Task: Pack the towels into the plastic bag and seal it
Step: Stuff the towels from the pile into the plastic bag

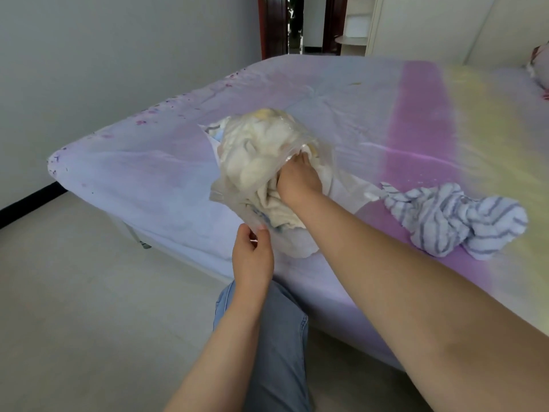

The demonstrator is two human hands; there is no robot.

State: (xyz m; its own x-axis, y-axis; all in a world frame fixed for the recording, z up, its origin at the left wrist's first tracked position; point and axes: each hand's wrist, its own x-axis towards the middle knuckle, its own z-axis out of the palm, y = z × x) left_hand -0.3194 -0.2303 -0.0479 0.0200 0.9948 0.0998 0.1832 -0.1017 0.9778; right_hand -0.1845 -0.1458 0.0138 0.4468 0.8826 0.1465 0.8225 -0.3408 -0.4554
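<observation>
A clear plastic bag (292, 243) lies on the bed near its front edge, bulging with cream and pale yellow towels (258, 150). My right hand (298, 178) reaches into the bag's mouth and presses down on the cream towels, its fingertips hidden among cloth and plastic. My left hand (252, 255) pinches the bag's near rim between thumb and fingers, holding it up. A crumpled blue-and-white striped towel (454, 220) lies loose on the bed to the right of the bag.
The bed (142, 173) has a pastel purple, pink and yellow sheet, its corner at the left. Pale floor (89, 292) lies below it. My jeans-clad leg (282, 337) stands beside the bed edge. A doorway (297, 22) opens at the back.
</observation>
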